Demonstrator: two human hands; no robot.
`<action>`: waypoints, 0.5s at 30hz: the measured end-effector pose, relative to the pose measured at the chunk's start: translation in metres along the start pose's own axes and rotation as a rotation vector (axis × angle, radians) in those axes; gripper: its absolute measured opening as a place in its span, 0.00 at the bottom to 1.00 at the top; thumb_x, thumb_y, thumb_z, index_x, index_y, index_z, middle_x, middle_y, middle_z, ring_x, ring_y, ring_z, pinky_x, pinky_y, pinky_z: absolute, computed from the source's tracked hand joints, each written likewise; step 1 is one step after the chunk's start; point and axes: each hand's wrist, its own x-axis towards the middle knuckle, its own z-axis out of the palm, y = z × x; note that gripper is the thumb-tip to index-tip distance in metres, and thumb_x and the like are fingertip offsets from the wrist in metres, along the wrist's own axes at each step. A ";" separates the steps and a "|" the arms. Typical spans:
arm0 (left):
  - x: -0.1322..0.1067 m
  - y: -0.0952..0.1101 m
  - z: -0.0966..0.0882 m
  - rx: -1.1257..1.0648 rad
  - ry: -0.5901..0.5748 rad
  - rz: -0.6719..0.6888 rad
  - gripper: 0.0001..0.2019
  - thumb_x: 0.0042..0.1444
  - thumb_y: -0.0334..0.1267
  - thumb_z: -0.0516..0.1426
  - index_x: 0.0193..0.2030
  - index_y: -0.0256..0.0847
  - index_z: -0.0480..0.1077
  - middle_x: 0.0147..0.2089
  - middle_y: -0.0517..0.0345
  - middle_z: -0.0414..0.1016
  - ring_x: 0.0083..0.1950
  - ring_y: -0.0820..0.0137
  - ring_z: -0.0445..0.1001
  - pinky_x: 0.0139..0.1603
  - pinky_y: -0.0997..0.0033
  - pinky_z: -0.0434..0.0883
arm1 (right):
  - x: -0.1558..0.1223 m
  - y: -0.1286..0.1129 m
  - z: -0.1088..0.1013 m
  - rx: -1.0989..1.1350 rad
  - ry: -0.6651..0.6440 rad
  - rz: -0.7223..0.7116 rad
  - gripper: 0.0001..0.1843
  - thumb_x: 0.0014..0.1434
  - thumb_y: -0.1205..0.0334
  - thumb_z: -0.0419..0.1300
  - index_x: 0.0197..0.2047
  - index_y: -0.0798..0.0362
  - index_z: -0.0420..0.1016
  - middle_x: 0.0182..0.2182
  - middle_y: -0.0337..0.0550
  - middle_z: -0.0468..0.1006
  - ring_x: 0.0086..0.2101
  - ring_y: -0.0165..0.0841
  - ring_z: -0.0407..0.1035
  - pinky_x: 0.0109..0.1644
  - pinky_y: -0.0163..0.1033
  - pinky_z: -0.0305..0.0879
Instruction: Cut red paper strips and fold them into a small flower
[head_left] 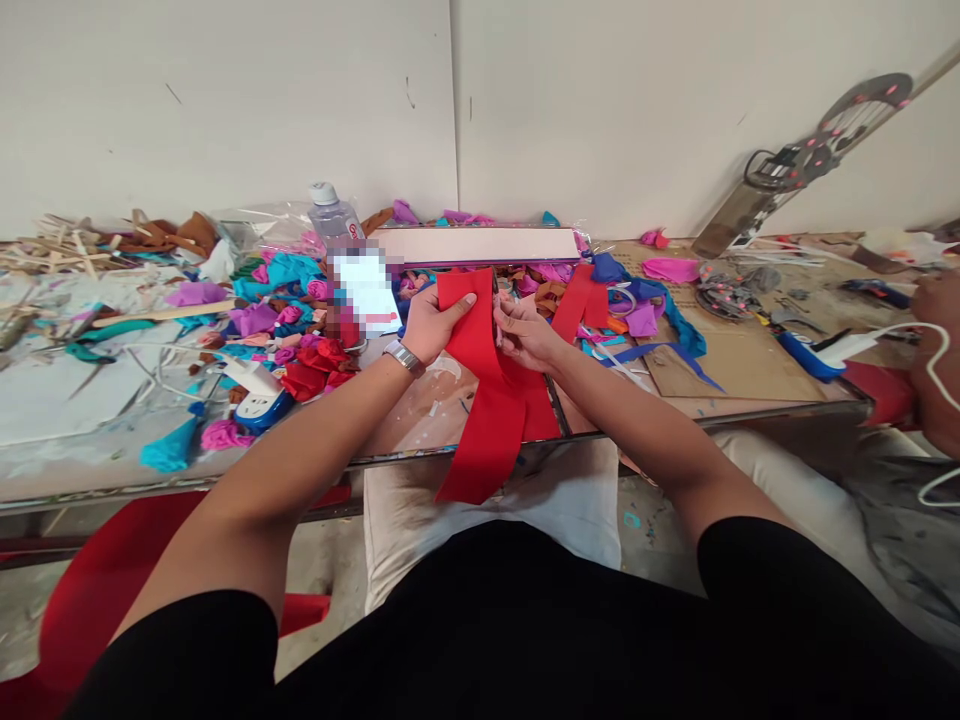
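1. A red fabric strip (487,400) is held over the near edge of the table (420,420). Its upper end is raised between both hands, and its lower end hangs past the edge towards 6 o'clock.
2. The left hand (431,325) is closed on the strip's upper left edge, with the thumb laid on top and the fingers hidden beneath.
3. The right hand (529,335) is curled at the strip's right edge, which is pinched by the fingertips. A thin pinkish thing (497,315) is seen at them, too small to be identified.
4. The step in hand is judged to be the folding or fixing of the strip's upper end.
5. For a further fold, the cloth would need to be steadied flat by the left hand while the edge is worked by the right.
6. A clear plastic bottle (334,218) stands at 11 o'clock from the hands; whether anything is in it cannot be told.
7. A long pale box (480,245) lies at 12 o'clock, and its inside is not shown.
8. Red fabric roses (319,365) are heaped at 9 o'clock among pink and teal scraps.
9. A second red strip (577,300) lies at 2 o'clock.
10. Another person's hand (937,300) is seen at 3 o'clock, well apart, beside a white cable (900,335).
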 end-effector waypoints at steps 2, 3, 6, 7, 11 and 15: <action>0.000 0.000 0.000 0.033 0.005 0.025 0.20 0.53 0.55 0.71 0.39 0.37 0.81 0.40 0.54 0.83 0.37 0.69 0.75 0.38 0.71 0.74 | 0.000 0.001 -0.001 0.004 -0.002 -0.001 0.21 0.58 0.51 0.75 0.39 0.50 0.67 0.18 0.27 0.74 0.14 0.21 0.61 0.16 0.25 0.50; 0.001 -0.001 -0.001 0.050 0.004 0.033 0.20 0.54 0.55 0.71 0.38 0.37 0.81 0.40 0.54 0.83 0.36 0.69 0.75 0.37 0.71 0.74 | 0.001 0.001 -0.002 0.005 -0.005 -0.001 0.22 0.57 0.50 0.76 0.38 0.50 0.67 0.18 0.28 0.75 0.14 0.22 0.62 0.16 0.25 0.50; 0.000 -0.002 -0.002 0.070 -0.032 0.014 0.21 0.55 0.56 0.70 0.37 0.37 0.81 0.38 0.54 0.83 0.34 0.70 0.74 0.35 0.72 0.72 | 0.002 0.001 -0.005 0.014 -0.015 -0.016 0.24 0.54 0.48 0.77 0.38 0.51 0.68 0.18 0.29 0.75 0.15 0.22 0.63 0.16 0.25 0.50; 0.000 -0.002 -0.002 0.063 -0.048 0.002 0.21 0.55 0.56 0.70 0.38 0.37 0.81 0.37 0.54 0.83 0.33 0.71 0.74 0.34 0.72 0.72 | 0.002 0.001 -0.006 0.017 -0.017 -0.026 0.24 0.54 0.49 0.77 0.39 0.51 0.68 0.18 0.28 0.75 0.14 0.22 0.62 0.16 0.25 0.50; -0.001 -0.002 -0.002 0.023 -0.067 -0.017 0.21 0.55 0.55 0.70 0.40 0.37 0.82 0.39 0.54 0.84 0.34 0.70 0.77 0.36 0.71 0.75 | 0.002 -0.002 -0.006 0.025 -0.022 -0.060 0.24 0.54 0.50 0.78 0.38 0.51 0.68 0.20 0.27 0.74 0.14 0.20 0.60 0.16 0.25 0.49; 0.001 -0.003 0.000 -0.074 0.003 -0.039 0.23 0.52 0.56 0.72 0.43 0.38 0.82 0.44 0.51 0.85 0.40 0.65 0.81 0.43 0.66 0.80 | 0.000 -0.006 -0.002 0.039 0.022 -0.054 0.22 0.54 0.51 0.77 0.39 0.51 0.70 0.23 0.30 0.76 0.17 0.21 0.62 0.17 0.26 0.52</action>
